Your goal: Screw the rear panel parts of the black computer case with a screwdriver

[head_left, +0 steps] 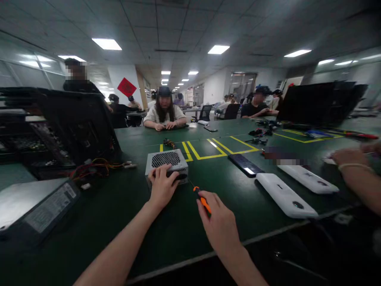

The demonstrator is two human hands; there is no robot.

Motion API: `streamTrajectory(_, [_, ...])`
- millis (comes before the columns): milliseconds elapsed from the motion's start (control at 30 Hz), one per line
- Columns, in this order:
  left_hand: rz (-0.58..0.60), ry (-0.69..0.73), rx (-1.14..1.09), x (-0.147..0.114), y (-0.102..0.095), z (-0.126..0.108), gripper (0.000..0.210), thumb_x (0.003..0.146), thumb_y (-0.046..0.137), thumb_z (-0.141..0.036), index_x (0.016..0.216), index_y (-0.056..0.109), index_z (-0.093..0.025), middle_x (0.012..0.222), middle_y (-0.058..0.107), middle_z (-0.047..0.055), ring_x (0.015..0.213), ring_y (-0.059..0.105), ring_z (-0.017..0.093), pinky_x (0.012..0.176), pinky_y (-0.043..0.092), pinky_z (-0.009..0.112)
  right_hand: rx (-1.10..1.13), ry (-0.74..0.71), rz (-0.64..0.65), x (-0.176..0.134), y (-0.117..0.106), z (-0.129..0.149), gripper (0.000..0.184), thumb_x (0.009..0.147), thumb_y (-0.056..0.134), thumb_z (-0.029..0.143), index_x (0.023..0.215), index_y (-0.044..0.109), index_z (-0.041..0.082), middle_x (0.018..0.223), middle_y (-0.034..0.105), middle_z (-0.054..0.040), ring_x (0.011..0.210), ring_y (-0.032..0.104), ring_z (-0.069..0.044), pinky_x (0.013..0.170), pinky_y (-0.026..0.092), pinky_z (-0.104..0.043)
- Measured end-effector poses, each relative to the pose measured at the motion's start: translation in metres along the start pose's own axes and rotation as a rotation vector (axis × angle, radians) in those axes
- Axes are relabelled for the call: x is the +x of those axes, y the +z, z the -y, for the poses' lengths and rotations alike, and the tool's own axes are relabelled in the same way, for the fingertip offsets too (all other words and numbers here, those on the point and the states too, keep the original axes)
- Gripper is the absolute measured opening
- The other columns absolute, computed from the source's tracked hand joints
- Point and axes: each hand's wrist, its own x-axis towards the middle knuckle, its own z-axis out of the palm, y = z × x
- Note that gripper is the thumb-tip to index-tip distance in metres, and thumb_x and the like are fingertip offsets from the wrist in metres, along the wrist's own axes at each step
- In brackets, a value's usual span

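Observation:
A grey metal computer power supply [181, 159] with a honeycomb vent on top sits on the green table [131, 222]. My left hand [162, 186] grips its near edge, fingers curled over the casing. Part of the near face is hidden behind that hand. In my right hand [218, 218] is an orange and black screwdriver [204, 202], fingers wrapped round the handle. Its thin shaft points up and left to the right side of the power supply. Whether the tip sits in a screw is too small to tell.
Another power supply [38, 206] lies at left by an open computer case [80, 123] and loose cables [98, 169]. To the right are a black phone [245, 165], two white devices [285, 194] and a co-worker's arm [357, 174]. A person [165, 113] sits opposite.

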Motion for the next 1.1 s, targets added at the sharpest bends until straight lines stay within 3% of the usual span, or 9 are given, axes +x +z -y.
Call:
streamTrajectory(133, [-0.011,-0.011,-0.023,0.000,0.000,0.001,0.017,0.069,0.056,-0.025,0.085,0.059,-0.025,0.115,0.046,0.009,0.109,0.035,0.026,0.089,0.019,0.046,-0.006,0.055,0.025,-0.002,-0.002,-0.002,0.022,0.084,0.035,0.030,0.097,0.050,0.019,0.083,0.059,-0.0039,0.070,0.059,-0.015,0.061,0.046,-0.026])
streamTrajectory(367, [-0.016,-0.006,-0.036,0.000,0.000,0.002,0.018,0.069,0.057,-0.024,0.086,0.059,-0.025,0.114,0.046,0.009,0.110,0.035,0.026,0.089,0.020,0.045,0.078,-0.044,0.044,-0.005,0.002,0.009,0.023,0.080,0.038,0.023,0.101,0.045,0.016,0.096,0.049,-0.0096,0.079,0.056,-0.017,0.064,0.048,-0.029])
streamTrajectory(533, [-0.001,0.002,-0.034,-0.001,-0.001,0.004,0.018,0.069,0.057,-0.024,0.087,0.058,-0.025,0.115,0.046,0.009,0.110,0.034,0.026,0.088,0.021,0.045,0.012,0.025,-0.059,0.000,0.004,-0.004,0.021,0.085,0.034,0.028,0.097,0.048,0.018,0.085,0.056,-0.0054,0.072,0.058,-0.015,0.062,0.046,-0.026])
streamTrajectory(767, [0.006,-0.011,-0.035,-0.001,-0.001,0.003,0.017,0.069,0.056,-0.024,0.087,0.058,-0.024,0.115,0.045,0.009,0.111,0.034,0.025,0.090,0.019,0.045,0.007,0.019,0.094,-0.007,0.002,0.004,0.025,0.083,0.037,0.030,0.102,0.045,0.017,0.095,0.053,-0.0081,0.074,0.057,-0.017,0.059,0.047,-0.028])
streamTrajectory(867, [0.011,-0.009,-0.030,0.000,-0.002,0.003,0.017,0.069,0.056,-0.025,0.087,0.058,-0.024,0.115,0.045,0.009,0.111,0.033,0.025,0.090,0.019,0.045,0.033,-0.023,0.061,-0.005,0.003,0.008,0.023,0.082,0.036,0.024,0.102,0.045,0.017,0.096,0.051,-0.0088,0.080,0.056,-0.017,0.066,0.047,-0.030])
streamTrajectory(1000, [0.017,-0.010,-0.021,0.000,-0.002,0.004,0.017,0.069,0.056,-0.025,0.086,0.057,-0.024,0.116,0.045,0.009,0.111,0.034,0.025,0.090,0.019,0.045,0.014,0.020,-0.018,-0.003,0.002,-0.001,0.022,0.084,0.034,0.026,0.100,0.048,0.018,0.087,0.056,-0.0059,0.074,0.057,-0.016,0.064,0.046,-0.028])
streamTrajectory(1100, [0.012,-0.012,-0.027,0.000,-0.001,0.004,0.017,0.069,0.056,-0.025,0.086,0.057,-0.024,0.115,0.045,0.009,0.111,0.034,0.025,0.089,0.019,0.045,0.000,0.064,0.018,-0.004,0.000,-0.006,0.022,0.085,0.034,0.029,0.099,0.048,0.020,0.086,0.058,-0.0041,0.072,0.058,-0.016,0.063,0.046,-0.029])
